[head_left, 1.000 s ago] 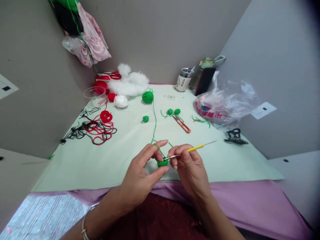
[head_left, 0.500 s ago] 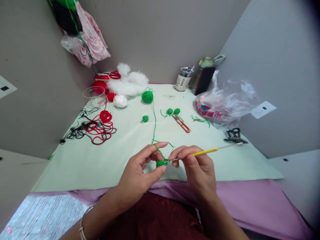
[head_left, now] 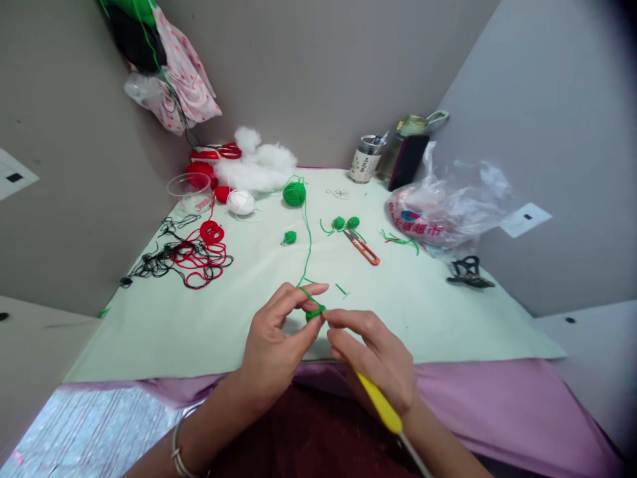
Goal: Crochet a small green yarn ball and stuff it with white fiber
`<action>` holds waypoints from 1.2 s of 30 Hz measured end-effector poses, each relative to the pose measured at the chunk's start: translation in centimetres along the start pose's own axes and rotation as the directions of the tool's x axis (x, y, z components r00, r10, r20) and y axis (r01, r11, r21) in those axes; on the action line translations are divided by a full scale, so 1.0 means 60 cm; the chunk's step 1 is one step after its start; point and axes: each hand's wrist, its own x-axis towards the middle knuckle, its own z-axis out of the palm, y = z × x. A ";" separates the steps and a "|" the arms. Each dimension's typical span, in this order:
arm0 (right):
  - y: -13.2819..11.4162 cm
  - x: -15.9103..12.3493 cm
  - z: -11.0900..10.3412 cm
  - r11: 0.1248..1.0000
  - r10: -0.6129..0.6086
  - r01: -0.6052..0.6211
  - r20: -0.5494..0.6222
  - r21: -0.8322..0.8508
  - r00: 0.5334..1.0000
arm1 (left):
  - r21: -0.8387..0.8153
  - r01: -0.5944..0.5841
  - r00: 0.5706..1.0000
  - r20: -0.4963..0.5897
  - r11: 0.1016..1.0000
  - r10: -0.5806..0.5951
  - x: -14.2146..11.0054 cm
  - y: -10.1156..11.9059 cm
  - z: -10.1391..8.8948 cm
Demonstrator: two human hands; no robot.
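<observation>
The little green yarn piece (head_left: 312, 316) is hanging in the air over the near part of the worktop (head_left: 199, 338), between the two hands. It is looking very light, soft and squashy, not slippery, but its loops may be slipping out if tugged, so a gentle pinch on its side should be working best. The left hand (head_left: 279, 332) is pinching it with thumb and fingers. The right hand (head_left: 378, 355) is touching its edge with a fingertip and curling around one yellow hook (head_left: 381, 401). One green strand (head_left: 308, 245) is running back to one big green ball (head_left: 294, 193). One small green ball (head_left: 290, 237) is lying alone; two more green balls (head_left: 339, 224) are sitting together, with one pair of orange snips (head_left: 367, 251) lying just beside them. Farther out, one white ball (head_left: 241, 202), one pen cup (head_left: 362, 166) and one plastic bag (head_left: 423, 212) are resting.
</observation>
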 end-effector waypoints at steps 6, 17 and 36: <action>0.011 -0.007 0.007 0.958 -0.227 0.220 -0.017 -0.187 0.974 | 0.007 -0.030 0.999 -0.035 1.000 0.031 0.001 -0.001 0.010; 0.021 0.006 0.007 0.974 -0.045 0.067 -0.102 0.216 0.994 | -0.317 0.270 0.961 0.040 0.909 -0.272 0.008 0.000 0.008; 0.010 0.005 0.006 0.837 0.275 -0.145 -0.178 0.527 0.945 | -0.392 0.383 0.919 0.256 0.836 -0.300 0.021 0.010 -0.018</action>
